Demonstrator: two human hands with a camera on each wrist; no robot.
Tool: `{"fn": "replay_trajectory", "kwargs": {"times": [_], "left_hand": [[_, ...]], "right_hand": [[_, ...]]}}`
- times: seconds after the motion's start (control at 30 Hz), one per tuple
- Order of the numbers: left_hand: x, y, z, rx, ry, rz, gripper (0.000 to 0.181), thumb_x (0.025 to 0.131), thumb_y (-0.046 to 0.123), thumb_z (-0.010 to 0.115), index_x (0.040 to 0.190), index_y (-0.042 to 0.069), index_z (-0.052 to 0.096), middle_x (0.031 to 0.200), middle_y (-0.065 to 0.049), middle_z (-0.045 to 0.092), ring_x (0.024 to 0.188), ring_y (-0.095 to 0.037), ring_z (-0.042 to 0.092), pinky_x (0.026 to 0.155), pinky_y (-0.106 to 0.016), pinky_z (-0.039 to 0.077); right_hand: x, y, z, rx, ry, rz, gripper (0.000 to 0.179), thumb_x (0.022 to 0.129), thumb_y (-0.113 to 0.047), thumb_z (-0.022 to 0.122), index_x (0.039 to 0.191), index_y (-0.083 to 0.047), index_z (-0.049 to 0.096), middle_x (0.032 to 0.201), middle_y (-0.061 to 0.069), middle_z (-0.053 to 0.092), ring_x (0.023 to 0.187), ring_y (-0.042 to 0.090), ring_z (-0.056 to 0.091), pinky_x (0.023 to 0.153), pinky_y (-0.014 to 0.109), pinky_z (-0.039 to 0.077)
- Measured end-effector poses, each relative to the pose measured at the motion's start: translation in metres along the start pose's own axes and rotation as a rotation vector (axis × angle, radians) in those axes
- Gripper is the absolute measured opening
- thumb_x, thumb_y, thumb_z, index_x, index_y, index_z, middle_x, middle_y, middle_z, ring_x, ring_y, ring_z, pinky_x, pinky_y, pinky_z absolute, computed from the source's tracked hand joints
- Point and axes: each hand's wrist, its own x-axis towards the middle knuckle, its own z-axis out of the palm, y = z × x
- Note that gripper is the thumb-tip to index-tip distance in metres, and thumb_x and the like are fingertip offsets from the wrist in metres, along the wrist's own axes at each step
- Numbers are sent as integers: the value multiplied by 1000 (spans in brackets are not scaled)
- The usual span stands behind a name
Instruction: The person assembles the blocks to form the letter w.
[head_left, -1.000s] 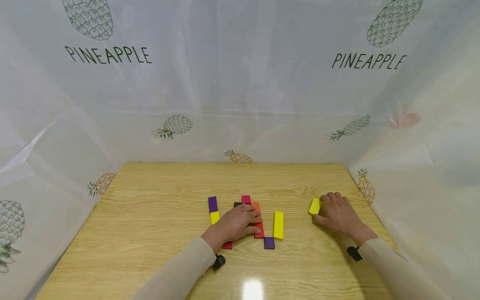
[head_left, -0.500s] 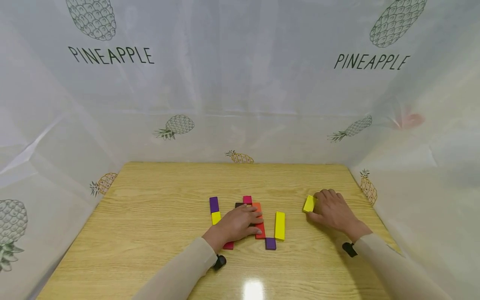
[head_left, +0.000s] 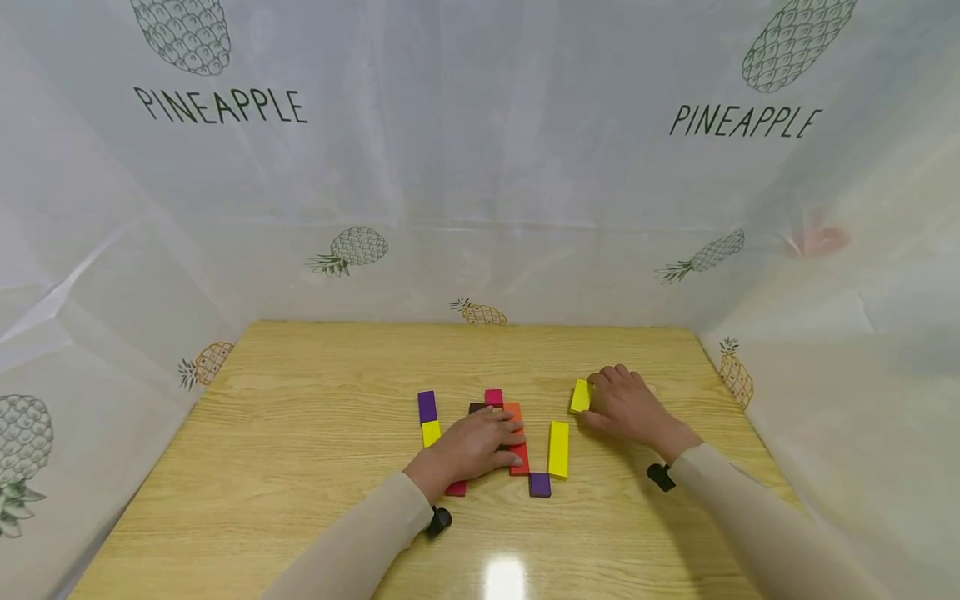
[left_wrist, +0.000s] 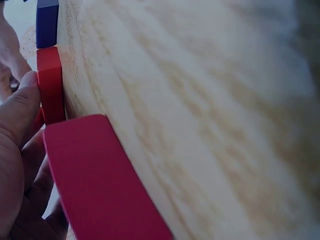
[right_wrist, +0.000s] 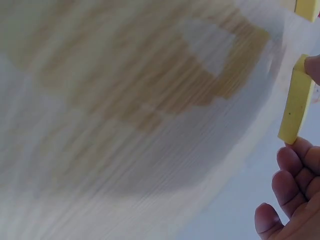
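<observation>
My right hand (head_left: 628,407) pinches a yellow block (head_left: 581,397) by its ends, thumb at one and a fingertip at the other. The right wrist view also shows this yellow block (right_wrist: 296,102). My left hand (head_left: 472,446) rests over a group of coloured blocks, its fingers reaching across an orange block (head_left: 512,412). In the left wrist view, the thumb touches a red block (left_wrist: 51,90). A crimson block (left_wrist: 100,175) stands close in front of that camera. A small purple block (head_left: 540,485) links the red one to a long yellow block (head_left: 558,450). My left hand hides part of the group.
A purple block (head_left: 427,407) and a yellow block (head_left: 431,432) form the group's left side. A small crimson block (head_left: 493,397) and a dark block (head_left: 476,408) sit at its back. Pineapple-print sheeting (head_left: 480,183) surrounds the wooden table (head_left: 337,375).
My right hand has carried the yellow block leftward and slightly away from me, to beyond the long yellow block. The left hand has stayed on the blocks.
</observation>
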Motion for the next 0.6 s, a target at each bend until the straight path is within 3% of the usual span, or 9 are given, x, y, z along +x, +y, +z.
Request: {"fn": "replay_trajectory", "kwargs": {"times": [0.2, 0.6], "left_hand": [[0, -1, 1, 1, 5, 0, 47, 105, 46, 63, 146, 23, 67, 153, 3, 60, 151, -21, 47, 129, -41, 31], [1, 1, -1, 4, -9, -21, 47, 105, 47, 61, 147, 24, 65, 155, 5, 59, 153, -18, 44, 130, -39, 29]], "right_hand": [[16, -11, 4, 7, -47, -25, 61, 95, -47, 73, 129, 3, 66, 123, 19, 65, 110, 37, 57, 94, 58, 52], [27, -15, 12, 32, -74, -41, 61, 97, -49, 71, 130, 3, 65, 126, 19, 66, 112, 36, 58, 98, 57, 53]]}}
